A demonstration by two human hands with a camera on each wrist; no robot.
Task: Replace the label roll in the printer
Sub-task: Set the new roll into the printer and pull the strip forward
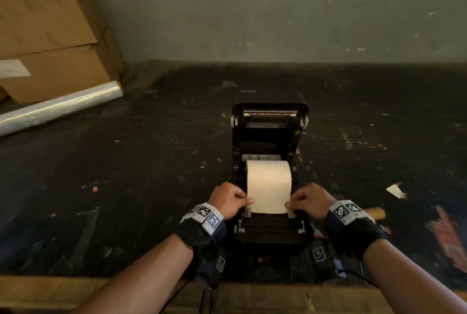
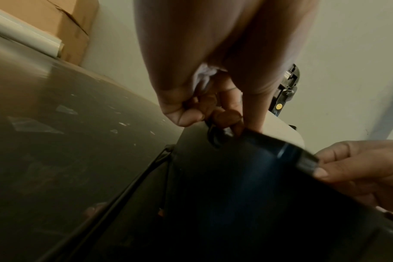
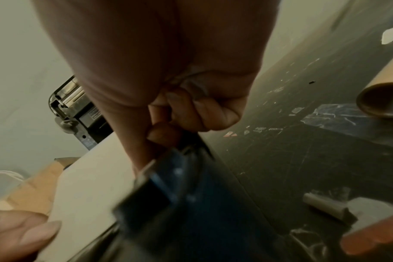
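Note:
The black printer [image 1: 269, 230] stands open on the dark table, its lid [image 1: 270, 121] tipped back. A cream label roll [image 1: 269, 174] lies in the bay, and its loose end is drawn forward over the front guides. My left hand [image 1: 249, 201] pinches the left edge of that paper strip, fingers curled. My right hand [image 1: 288, 204] pinches the right edge the same way. In the left wrist view, my left hand [image 2: 215, 115] sits at the printer's rim [image 2: 236, 177] beside the paper [image 2: 280, 129]. The right wrist view has my right hand [image 3: 166, 129] against the paper [image 3: 96, 177].
A cardboard box [image 1: 50, 36] and a roll of clear film [image 1: 58, 109] lie at the back left. A paper scrap [image 1: 395, 191] and a cardboard tube [image 1: 376, 212] lie to the right of the printer. The table's wooden front edge [image 1: 75, 293] runs below my forearms.

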